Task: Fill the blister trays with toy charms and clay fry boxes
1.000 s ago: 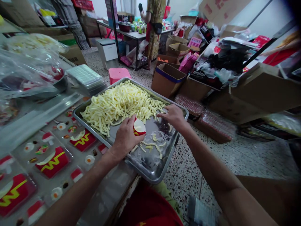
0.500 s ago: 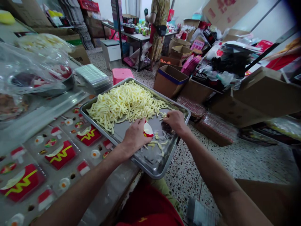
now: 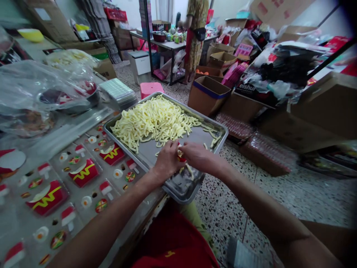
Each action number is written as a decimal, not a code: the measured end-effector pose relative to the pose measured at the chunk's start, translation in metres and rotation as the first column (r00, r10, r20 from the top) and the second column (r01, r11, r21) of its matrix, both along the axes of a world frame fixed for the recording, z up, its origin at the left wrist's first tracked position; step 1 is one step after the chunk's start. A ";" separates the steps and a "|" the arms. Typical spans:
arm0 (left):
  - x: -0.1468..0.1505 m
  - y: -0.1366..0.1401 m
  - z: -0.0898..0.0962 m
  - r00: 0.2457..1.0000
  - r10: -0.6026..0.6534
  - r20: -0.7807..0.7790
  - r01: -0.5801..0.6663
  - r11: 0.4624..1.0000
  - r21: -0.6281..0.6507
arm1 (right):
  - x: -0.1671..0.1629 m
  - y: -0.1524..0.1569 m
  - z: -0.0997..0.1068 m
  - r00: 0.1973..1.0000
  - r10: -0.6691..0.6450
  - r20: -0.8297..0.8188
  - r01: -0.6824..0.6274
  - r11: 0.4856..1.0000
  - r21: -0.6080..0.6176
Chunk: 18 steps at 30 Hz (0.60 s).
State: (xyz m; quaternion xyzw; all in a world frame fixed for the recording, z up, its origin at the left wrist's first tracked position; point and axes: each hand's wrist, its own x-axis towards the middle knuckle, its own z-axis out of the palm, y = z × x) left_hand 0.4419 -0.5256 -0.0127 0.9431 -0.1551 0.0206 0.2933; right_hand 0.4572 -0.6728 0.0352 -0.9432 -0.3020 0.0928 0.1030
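My left hand [image 3: 167, 159] is closed around a small red-and-white fries box [image 3: 182, 158], mostly hidden by my fingers. My right hand [image 3: 196, 154] is right against it, its fingers pinched at the top of the box with pale yellow bits between the two hands. Both hands are over a metal tray [image 3: 145, 163]. A large heap of pale yellow fry-shaped strips [image 3: 156, 119] fills the tray's far left part. A few loose strips [image 3: 213, 134] lie near its right rim, and others lie beneath my hands.
On the table at left, clear packs with red fries boxes [image 3: 83, 173] and small food-shaped pieces lie in rows. Behind them are a plastic bag [image 3: 41, 85] and stacked clear cases [image 3: 118, 91]. A pink stool [image 3: 150, 89], cardboard boxes [image 3: 208, 95] and a standing person [image 3: 195, 37] are beyond.
My right hand has moved left from the tray's right side to the fries box in my left hand. Strips it covered near the right rim now show. The view has shifted slightly.
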 end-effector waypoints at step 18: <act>-0.033 0.049 0.005 0.996 0.085 0.032 -0.079 0.986 -0.146 | 0.009 0.002 -0.018 0.944 -0.031 -0.328 0.213 0.816 0.538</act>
